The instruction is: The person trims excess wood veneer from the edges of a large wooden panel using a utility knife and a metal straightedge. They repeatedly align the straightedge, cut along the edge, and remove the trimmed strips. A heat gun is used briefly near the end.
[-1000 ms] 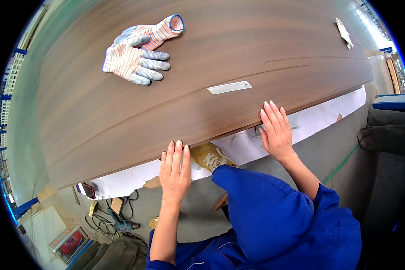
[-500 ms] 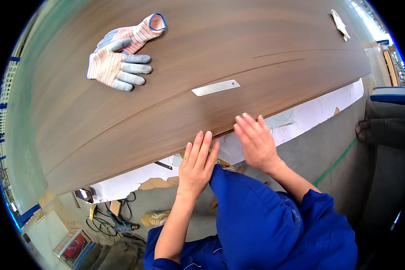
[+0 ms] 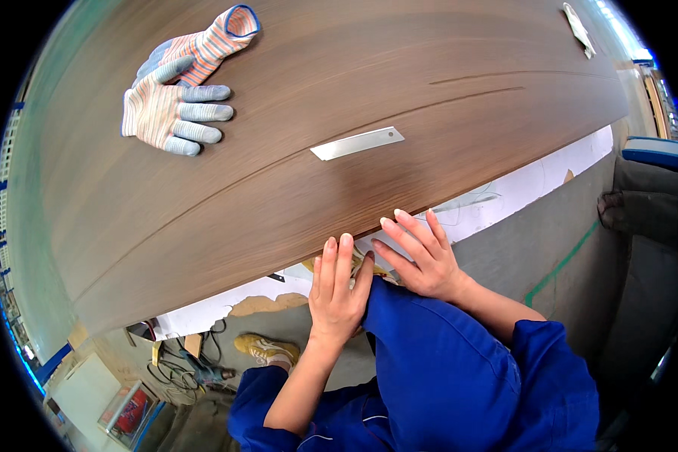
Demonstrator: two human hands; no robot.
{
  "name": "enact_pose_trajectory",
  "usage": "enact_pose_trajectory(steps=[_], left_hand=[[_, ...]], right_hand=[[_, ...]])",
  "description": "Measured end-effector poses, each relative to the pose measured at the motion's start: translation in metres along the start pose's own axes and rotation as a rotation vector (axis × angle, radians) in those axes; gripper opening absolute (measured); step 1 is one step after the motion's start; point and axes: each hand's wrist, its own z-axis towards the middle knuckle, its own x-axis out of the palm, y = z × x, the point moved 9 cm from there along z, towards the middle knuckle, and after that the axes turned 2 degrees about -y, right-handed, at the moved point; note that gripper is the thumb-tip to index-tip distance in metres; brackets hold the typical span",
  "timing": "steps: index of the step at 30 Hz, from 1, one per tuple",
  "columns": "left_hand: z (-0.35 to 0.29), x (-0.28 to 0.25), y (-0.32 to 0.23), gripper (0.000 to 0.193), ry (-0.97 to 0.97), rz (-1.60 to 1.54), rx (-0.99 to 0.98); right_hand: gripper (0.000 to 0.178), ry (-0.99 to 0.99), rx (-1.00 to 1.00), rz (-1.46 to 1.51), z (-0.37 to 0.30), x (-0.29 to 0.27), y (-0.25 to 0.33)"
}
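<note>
A large brown wood-grain panel (image 3: 279, 203) stretches across the view, with its near edge in front of me. My left hand (image 3: 339, 290) rests its fingertips on that edge, fingers straight and holding nothing. Beside it, my right hand (image 3: 428, 264) has its fingers spread, the tips at the same edge; whether they touch it I cannot tell. Just beyond my hands, a flat silver blade (image 3: 358, 143) with a hole in one end lies on the panel. Farther left lies a pair of striped work gloves with grey-blue fingers, one glove (image 3: 173, 113) partly over the other glove (image 3: 211, 45).
A crumpled white cloth (image 3: 578, 30) lies at the panel's far right. White sheeting (image 3: 535, 173) shows below the near edge. On the floor at lower left are a corded power tool (image 3: 203, 369) and cables. Dark padded furniture (image 3: 644, 203) stands at right.
My right hand has come down and left, nearer my left hand, and its fingers have spread. The view has shifted slightly; the gloves, blade and cloth keep their places on the panel.
</note>
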Motion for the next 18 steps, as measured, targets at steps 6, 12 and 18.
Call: enact_pose_trajectory(steps=[6,12,18], left_hand=[[0.001,-0.002,-0.001,0.014,-0.015,0.001,-0.003],[0.0,0.002,0.0,0.005,-0.044,-0.004,-0.049],[-0.005,0.002,-0.002,0.008,-0.023,0.012,-0.061]], right_hand=[[0.019,-0.032,-0.017,0.099,0.01,-0.003,0.002],[0.012,-0.034,-0.064,0.154,0.02,0.007,0.014],[0.011,-0.03,-0.085,0.147,0.014,0.008,0.014]])
